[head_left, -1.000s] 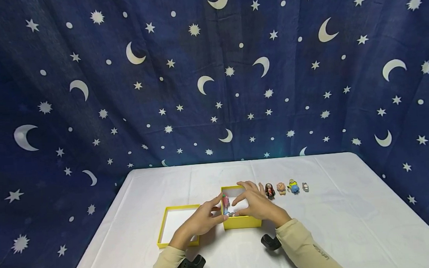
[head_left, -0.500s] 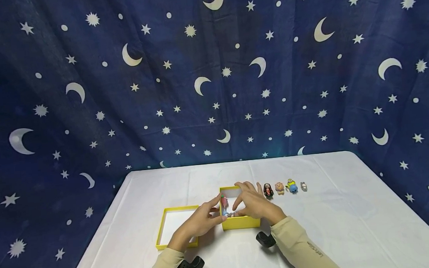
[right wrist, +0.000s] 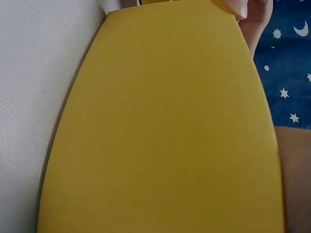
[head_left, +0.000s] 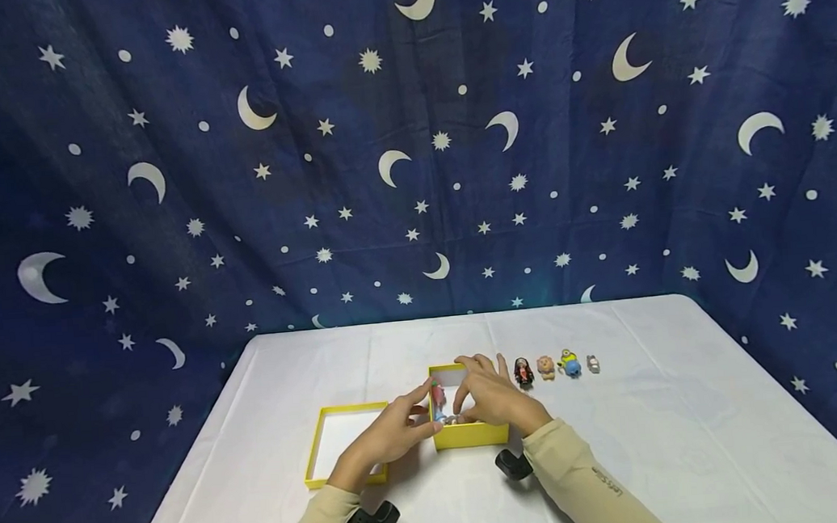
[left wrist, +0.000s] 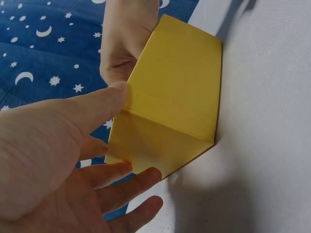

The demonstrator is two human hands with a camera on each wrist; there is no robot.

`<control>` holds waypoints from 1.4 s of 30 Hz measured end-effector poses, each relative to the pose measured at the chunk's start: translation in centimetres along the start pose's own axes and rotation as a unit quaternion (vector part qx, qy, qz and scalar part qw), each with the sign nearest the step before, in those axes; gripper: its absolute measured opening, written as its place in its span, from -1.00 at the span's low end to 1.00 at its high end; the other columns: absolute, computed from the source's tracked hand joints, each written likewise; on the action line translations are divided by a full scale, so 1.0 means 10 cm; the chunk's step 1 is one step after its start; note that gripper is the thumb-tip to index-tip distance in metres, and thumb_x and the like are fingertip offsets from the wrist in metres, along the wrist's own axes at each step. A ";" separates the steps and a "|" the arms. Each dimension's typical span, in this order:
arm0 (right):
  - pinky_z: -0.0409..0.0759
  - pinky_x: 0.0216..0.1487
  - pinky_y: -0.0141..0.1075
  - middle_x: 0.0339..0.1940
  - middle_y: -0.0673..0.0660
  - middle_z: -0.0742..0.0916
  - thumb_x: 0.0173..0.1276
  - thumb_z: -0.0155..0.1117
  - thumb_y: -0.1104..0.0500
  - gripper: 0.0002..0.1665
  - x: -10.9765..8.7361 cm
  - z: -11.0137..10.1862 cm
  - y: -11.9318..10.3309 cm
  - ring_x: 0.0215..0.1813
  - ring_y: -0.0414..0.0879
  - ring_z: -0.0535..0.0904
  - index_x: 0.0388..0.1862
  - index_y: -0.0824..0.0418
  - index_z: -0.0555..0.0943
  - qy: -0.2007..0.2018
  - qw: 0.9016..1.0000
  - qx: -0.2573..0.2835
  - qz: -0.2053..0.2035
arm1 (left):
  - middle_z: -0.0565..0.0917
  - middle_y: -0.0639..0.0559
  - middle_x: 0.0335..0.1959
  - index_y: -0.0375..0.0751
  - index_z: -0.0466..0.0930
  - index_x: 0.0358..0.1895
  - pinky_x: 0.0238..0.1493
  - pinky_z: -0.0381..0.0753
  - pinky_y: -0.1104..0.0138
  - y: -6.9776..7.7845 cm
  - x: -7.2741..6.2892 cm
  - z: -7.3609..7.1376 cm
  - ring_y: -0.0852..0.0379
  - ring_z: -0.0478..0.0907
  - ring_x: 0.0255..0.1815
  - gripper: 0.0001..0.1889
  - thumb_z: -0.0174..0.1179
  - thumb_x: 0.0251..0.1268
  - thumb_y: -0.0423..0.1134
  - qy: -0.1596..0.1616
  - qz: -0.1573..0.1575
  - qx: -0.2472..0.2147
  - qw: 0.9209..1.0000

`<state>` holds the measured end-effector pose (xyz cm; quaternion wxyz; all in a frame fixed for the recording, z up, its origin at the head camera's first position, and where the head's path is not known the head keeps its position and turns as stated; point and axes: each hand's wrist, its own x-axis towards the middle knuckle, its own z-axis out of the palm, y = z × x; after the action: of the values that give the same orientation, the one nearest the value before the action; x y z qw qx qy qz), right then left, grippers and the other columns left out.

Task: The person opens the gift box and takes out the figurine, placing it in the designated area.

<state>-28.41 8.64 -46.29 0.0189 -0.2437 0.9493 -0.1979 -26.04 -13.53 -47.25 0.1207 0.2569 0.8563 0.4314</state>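
A yellow box (head_left: pixel 470 435) with a white inside stands on the table before me. My left hand (head_left: pixel 395 430) holds its left side, thumb at the near corner and index finger towards the far corner. In the left wrist view the thumb (left wrist: pixel 104 104) presses the top edge, while the other fingers lie along or beside the side wall. My right hand (head_left: pixel 497 394) reaches inside with thumb and index finger bent down. A pink figure with a green top (head_left: pixel 438 395) lies along the left wall. Several small figures (head_left: pixel 451 420) lie near the front wall; whether the right fingers pinch one is hidden.
A yellow-rimmed lid (head_left: pixel 344 443) lies inside up to the left. Right of the box stand a dark-haired doll (head_left: pixel 523 373), a pinkish animal figure (head_left: pixel 546 368), a yellow and blue Minion figure (head_left: pixel 570 363) and a small grey figure (head_left: pixel 593 363). A star-patterned curtain (head_left: pixel 354 177) hangs behind the table.
My right hand and forearm have shifted slightly left, and the index finger has dipped lower inside the box. The left hand keeps its place. The whole view shifted a little.
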 end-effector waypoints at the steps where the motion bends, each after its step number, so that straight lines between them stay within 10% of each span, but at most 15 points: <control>1: -0.17 0.49 0.54 0.56 0.22 0.39 0.10 0.62 0.08 -0.91 0.00 0.00 0.00 0.56 0.30 0.19 -0.48 -0.13 0.83 0.000 1.000 -0.003 0.000 | 0.18 -0.24 0.61 -0.29 0.03 0.61 0.35 0.54 -0.07 0.00 0.00 0.00 -0.29 0.46 0.40 -0.22 0.21 0.48 -0.18 0.000 -0.001 0.001 1.000; 29: -0.12 0.54 0.47 0.56 0.16 0.37 0.07 0.62 0.09 -0.74 0.04 -0.01 -0.10 0.58 0.32 0.15 -0.69 -0.18 0.72 -0.023 0.997 -0.061 0.029 | 0.21 -0.28 0.59 -0.33 0.03 0.61 0.32 0.56 -0.07 0.01 -0.01 0.00 -0.29 0.50 0.38 -0.22 0.21 0.48 -0.18 0.005 -0.001 0.013 1.000; 42: -0.10 0.49 0.52 0.53 0.25 0.43 0.10 0.61 0.11 -0.78 0.02 -0.01 0.02 0.55 0.33 0.23 -0.64 -0.11 0.74 -0.001 1.000 0.008 -0.003 | 0.17 -0.27 0.61 -0.30 0.02 0.61 0.34 0.55 -0.06 0.00 0.00 0.00 -0.29 0.47 0.40 -0.21 0.20 0.49 -0.16 0.001 -0.003 0.009 1.000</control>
<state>-28.71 8.70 -46.26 0.0208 -0.2461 0.9471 -0.2050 -25.97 -13.51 -47.24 0.1191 0.2552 0.8609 0.4238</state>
